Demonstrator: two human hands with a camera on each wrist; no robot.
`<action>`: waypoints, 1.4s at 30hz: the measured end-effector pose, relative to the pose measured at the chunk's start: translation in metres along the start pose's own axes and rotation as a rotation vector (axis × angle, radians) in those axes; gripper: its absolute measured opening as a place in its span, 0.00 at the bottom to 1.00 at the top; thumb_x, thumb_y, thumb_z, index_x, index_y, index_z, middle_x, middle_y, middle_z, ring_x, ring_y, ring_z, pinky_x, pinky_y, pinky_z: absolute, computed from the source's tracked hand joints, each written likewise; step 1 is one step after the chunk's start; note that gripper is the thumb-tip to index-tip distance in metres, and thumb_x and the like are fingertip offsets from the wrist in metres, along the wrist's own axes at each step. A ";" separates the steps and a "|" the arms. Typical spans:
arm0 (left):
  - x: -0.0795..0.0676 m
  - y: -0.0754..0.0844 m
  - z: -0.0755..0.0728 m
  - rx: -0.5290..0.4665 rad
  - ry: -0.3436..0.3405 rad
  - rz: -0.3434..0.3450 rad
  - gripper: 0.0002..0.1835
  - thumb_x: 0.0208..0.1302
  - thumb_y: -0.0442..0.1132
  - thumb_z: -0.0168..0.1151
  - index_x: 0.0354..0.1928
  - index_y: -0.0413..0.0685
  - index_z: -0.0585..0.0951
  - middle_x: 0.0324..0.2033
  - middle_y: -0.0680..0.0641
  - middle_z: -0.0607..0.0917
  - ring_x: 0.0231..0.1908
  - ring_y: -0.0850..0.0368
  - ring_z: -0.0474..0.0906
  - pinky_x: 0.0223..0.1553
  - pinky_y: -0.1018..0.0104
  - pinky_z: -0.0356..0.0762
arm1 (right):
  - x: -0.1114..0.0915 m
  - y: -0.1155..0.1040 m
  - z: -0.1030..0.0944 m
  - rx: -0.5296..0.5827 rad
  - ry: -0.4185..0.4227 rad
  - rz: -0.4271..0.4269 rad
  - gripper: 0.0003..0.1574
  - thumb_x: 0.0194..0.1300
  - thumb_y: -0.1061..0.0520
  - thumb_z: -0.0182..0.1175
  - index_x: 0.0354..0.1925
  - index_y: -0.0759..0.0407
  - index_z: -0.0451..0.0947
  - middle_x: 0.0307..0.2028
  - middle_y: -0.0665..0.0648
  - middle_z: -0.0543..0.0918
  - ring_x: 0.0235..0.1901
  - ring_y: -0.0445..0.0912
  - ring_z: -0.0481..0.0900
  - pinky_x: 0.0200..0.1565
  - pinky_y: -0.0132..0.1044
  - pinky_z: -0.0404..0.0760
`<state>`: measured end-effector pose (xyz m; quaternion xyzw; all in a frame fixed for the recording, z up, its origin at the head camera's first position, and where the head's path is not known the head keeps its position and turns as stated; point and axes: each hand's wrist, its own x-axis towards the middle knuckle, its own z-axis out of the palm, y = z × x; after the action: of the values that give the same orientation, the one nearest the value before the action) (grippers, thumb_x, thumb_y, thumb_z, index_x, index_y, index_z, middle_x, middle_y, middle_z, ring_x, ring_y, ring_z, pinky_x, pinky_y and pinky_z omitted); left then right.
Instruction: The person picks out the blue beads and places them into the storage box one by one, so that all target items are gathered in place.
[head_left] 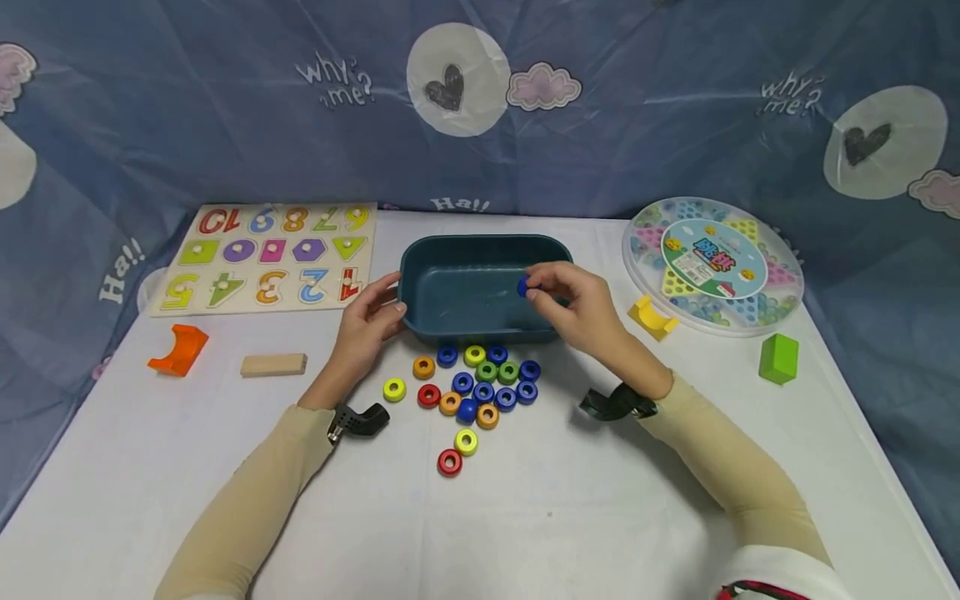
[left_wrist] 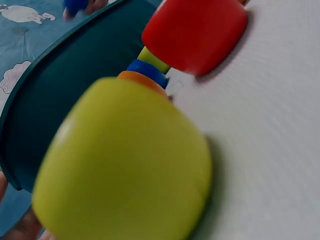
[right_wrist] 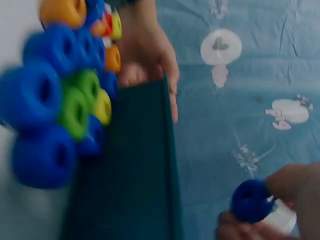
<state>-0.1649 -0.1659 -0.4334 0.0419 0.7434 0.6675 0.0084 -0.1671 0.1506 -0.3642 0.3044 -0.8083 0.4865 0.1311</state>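
Observation:
Between thumb and fingers, my right hand pinches a blue bead over the right part of a dark teal bin; in the right wrist view the hole of this bead shows. My left hand rests against the bin's left end, fingers and thumb spread along its outer wall. In front of the bin lie several loose beads, among them a red bead, a yellow bead, a green bead and an orange bead. A yellow bead looms large in the left wrist view.
A number puzzle board lies at the back left, with an orange arch block and a wooden plank before it. At the right are a round game box, a yellow arch block and a green block.

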 end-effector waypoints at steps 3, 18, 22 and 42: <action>0.001 0.001 0.001 0.010 0.002 0.001 0.27 0.72 0.42 0.55 0.71 0.56 0.66 0.67 0.41 0.69 0.62 0.43 0.72 0.50 0.74 0.81 | 0.021 0.002 0.005 -0.091 -0.052 0.121 0.12 0.60 0.65 0.64 0.44 0.64 0.81 0.44 0.61 0.86 0.39 0.49 0.85 0.43 0.37 0.87; -0.003 -0.002 0.000 0.012 0.002 -0.006 0.27 0.72 0.44 0.54 0.71 0.56 0.65 0.67 0.41 0.69 0.61 0.45 0.73 0.50 0.75 0.81 | 0.077 0.015 0.082 -0.368 -0.626 0.263 0.20 0.59 0.60 0.68 0.51 0.60 0.82 0.50 0.58 0.85 0.51 0.50 0.81 0.57 0.41 0.79; -0.004 -0.002 0.002 0.001 -0.010 -0.004 0.27 0.72 0.44 0.54 0.71 0.55 0.65 0.67 0.41 0.70 0.61 0.45 0.73 0.50 0.74 0.81 | 0.081 0.017 0.095 -0.397 -0.663 0.278 0.22 0.57 0.61 0.69 0.51 0.60 0.81 0.51 0.59 0.84 0.53 0.50 0.80 0.58 0.40 0.79; -0.002 0.002 0.000 0.002 -0.011 0.007 0.27 0.72 0.44 0.54 0.72 0.55 0.64 0.67 0.41 0.69 0.61 0.45 0.73 0.49 0.76 0.81 | 0.073 0.004 0.074 -0.257 -0.539 0.151 0.23 0.60 0.57 0.67 0.54 0.60 0.79 0.49 0.58 0.84 0.43 0.47 0.83 0.48 0.38 0.83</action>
<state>-0.1631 -0.1663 -0.4314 0.0483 0.7439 0.6665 0.0100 -0.2202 0.0609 -0.3660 0.3425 -0.8893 0.2904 -0.0872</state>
